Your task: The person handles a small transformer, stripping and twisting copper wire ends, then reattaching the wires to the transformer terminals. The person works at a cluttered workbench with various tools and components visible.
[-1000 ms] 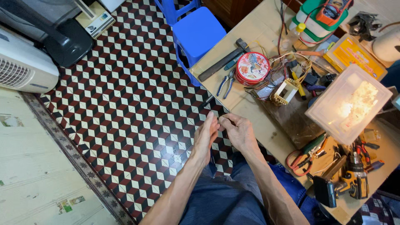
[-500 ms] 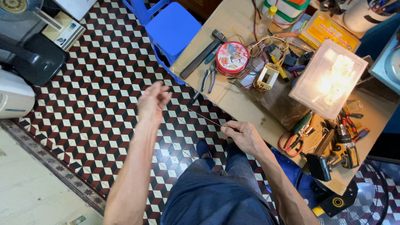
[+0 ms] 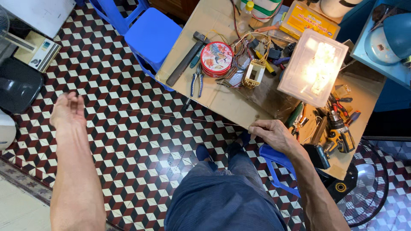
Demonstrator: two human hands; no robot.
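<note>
1. Left hand (image 3: 68, 112) — flung out wide over the tiled floor (image 3: 141, 141), fingers curled shut on one end of a thin wire (image 3: 180, 117).
2. Right hand (image 3: 274, 134) — pinched closed on the wire's other end, at the edge of the surface (image 3: 222, 100).
3. Wire runs taut between the hands, above the floor.
4. On the surface: round red tin (image 3: 216, 58), hammer (image 3: 188, 57), pliers (image 3: 197, 82).

A round red tin (image 3: 216, 59) with a pictured lid lies on the table well beyond the right hand (image 3: 274, 134); a flat yellow printed packet (image 3: 310, 25) sits farther off.
</note>
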